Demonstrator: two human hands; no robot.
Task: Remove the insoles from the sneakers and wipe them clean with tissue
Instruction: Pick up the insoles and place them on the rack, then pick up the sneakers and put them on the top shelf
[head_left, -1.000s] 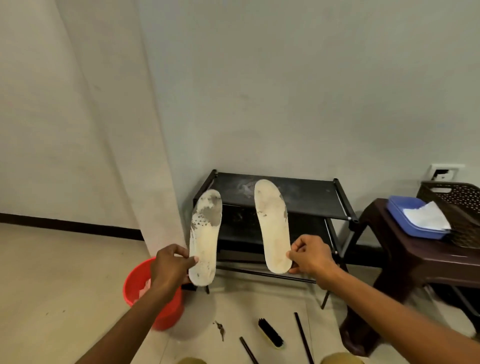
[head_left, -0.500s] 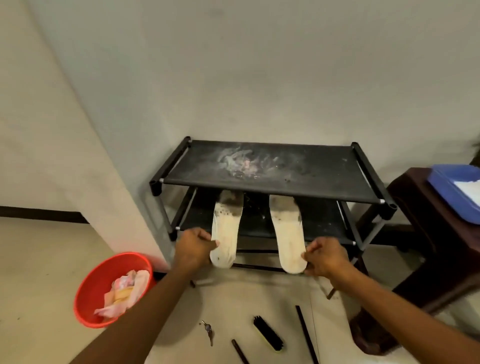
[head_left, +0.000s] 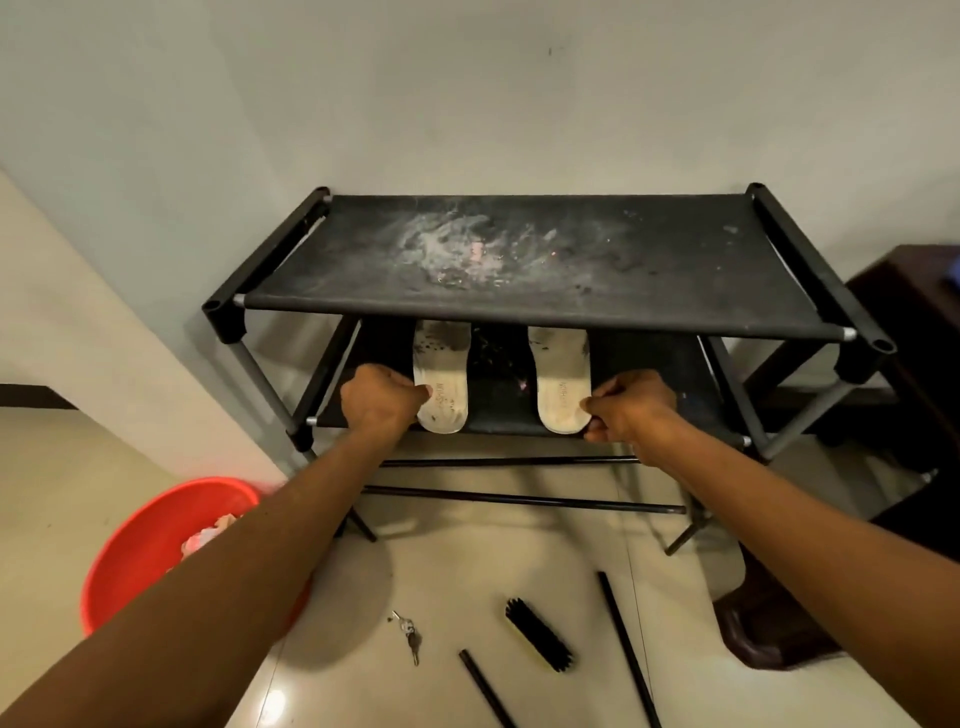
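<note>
Two dirty white insoles lie flat on the lower shelf (head_left: 498, 410) of a black shoe rack. Their toe ends are hidden under the dusty top shelf (head_left: 519, 260). My left hand (head_left: 382, 397) pinches the heel edge of the left insole (head_left: 441, 384), which has dark smudges. My right hand (head_left: 631, 405) grips the heel edge of the right insole (head_left: 561, 387). No sneakers or tissue box are in view.
A red bucket (head_left: 140, 551) with crumpled tissue stands on the floor at the left, partly behind my left arm. A shoe brush (head_left: 537, 642), keys (head_left: 408, 631) and loose black rods (head_left: 626, 644) lie on the tiles. A dark brown stool (head_left: 914, 322) stands at the right.
Both hands carried the insoles from upright in the air down onto the rack's lower shelf, and they now lie flat. The camera tilted down and came closer to the rack.
</note>
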